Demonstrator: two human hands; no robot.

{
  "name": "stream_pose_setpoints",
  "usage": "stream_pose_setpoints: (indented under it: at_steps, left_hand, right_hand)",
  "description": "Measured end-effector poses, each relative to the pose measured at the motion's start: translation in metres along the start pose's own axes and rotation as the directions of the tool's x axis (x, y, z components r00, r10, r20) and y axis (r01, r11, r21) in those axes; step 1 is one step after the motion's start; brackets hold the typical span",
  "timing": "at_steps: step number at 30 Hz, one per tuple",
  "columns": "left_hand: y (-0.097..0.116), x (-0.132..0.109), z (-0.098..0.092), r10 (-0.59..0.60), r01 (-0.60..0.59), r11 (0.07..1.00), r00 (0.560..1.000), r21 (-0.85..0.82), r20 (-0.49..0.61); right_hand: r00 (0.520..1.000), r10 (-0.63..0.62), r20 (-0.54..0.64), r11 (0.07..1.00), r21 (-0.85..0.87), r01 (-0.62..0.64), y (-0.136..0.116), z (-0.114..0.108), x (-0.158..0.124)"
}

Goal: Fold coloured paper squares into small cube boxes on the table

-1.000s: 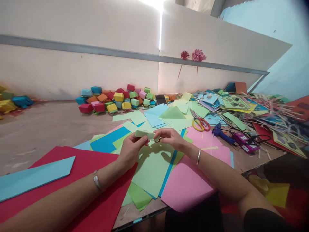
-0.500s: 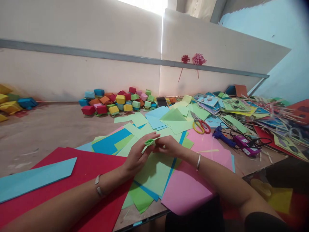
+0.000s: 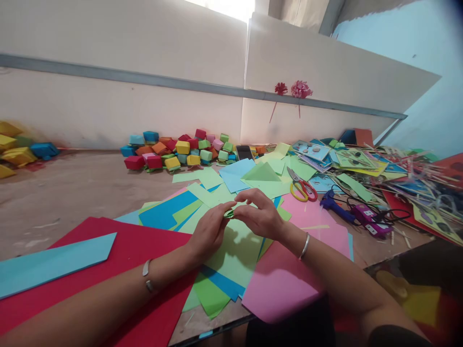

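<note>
My left hand (image 3: 209, 230) and my right hand (image 3: 260, 214) meet above a light green sheet (image 3: 231, 250) at the table's middle. Between their fingertips they pinch a small folded green paper piece (image 3: 229, 212), mostly hidden by the fingers. The right hand's fingers curl over it from the right; the left hand's fingers press on it from the left. Each wrist wears a silver bangle.
Loose coloured sheets lie under the hands: red (image 3: 119, 270), blue (image 3: 164, 212), pink (image 3: 289, 270). A pile of folded paper boxes (image 3: 181, 149) sits at the back. Scissors (image 3: 302, 185), a blue glue gun (image 3: 334, 205), a purple device (image 3: 369, 217) and craft clutter fill the right.
The green piece, held up as a flat strip a second ago, has come down and been folded smaller. Both hands closed in tighter around it, the right hand now arching over it.
</note>
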State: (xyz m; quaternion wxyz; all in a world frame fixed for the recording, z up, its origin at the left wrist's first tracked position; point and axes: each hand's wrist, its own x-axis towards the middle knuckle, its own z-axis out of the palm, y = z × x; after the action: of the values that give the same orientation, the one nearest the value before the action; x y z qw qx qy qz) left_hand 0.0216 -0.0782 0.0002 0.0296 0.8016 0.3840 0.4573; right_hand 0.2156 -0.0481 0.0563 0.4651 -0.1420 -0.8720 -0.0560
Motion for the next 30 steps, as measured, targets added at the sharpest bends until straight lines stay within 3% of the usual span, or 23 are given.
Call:
stream_pose_setpoints:
  at_steps: [6,11,23,30]
  left_hand:
    - [-0.003,-0.004,0.003,0.116,-0.113,0.991,0.993,0.076,-0.033]
    - [-0.001,-0.005,-0.001,0.147,-0.148,0.989,0.989,0.024,0.034]
    - [-0.011,-0.013,0.006,0.12,-0.112,0.99,0.987,-0.083,0.106]
    - [0.005,-0.001,-0.004,0.084,-0.07,0.991,0.988,-0.112,0.127]
  right_hand:
    - [0.997,0.011,0.076,0.978,0.207,-0.026,0.004,-0.003,0.004]
    - [0.984,0.064,0.165,0.935,0.334,-0.117,0.003,-0.012,0.008]
    - [0.991,-0.041,0.124,0.978,0.206,0.014,0.009,-0.001,0.0]
    - [0.996,-0.034,0.088,0.982,0.19,0.017,0.008,-0.007,0.003]
